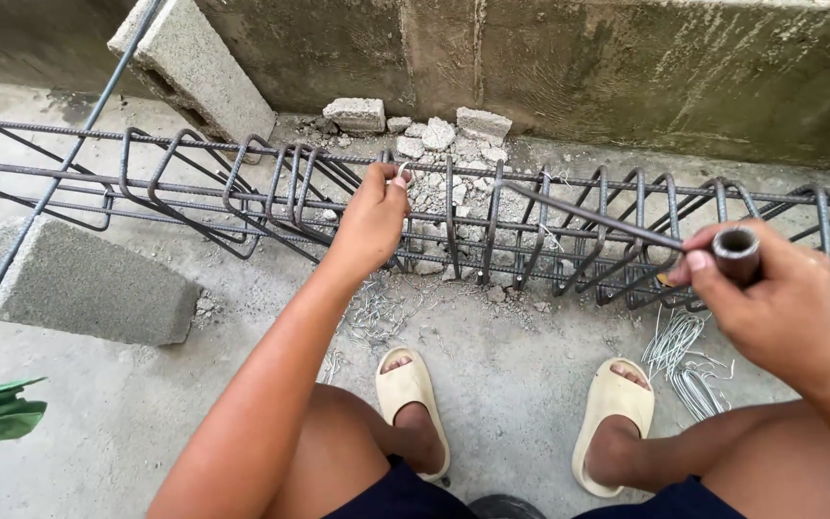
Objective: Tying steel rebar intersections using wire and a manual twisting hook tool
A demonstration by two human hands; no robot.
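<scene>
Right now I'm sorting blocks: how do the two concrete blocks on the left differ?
The far block leans tilted against the wall, beyond the rebar cage; the near block lies on the floor, this side of the cage. The far block shows a hollow; the near one doesn't. Both are grey.

L arm stretches fwd, elbow nearly straight, wrist bent down — left hand curled, thumb & forefinger pinched together at the top. R arm bent, forearm coming in from the right edge — right hand closed in a fist-like grip, thumb pressed along the top, knuckles toward the camera. Hands well apart.
</scene>
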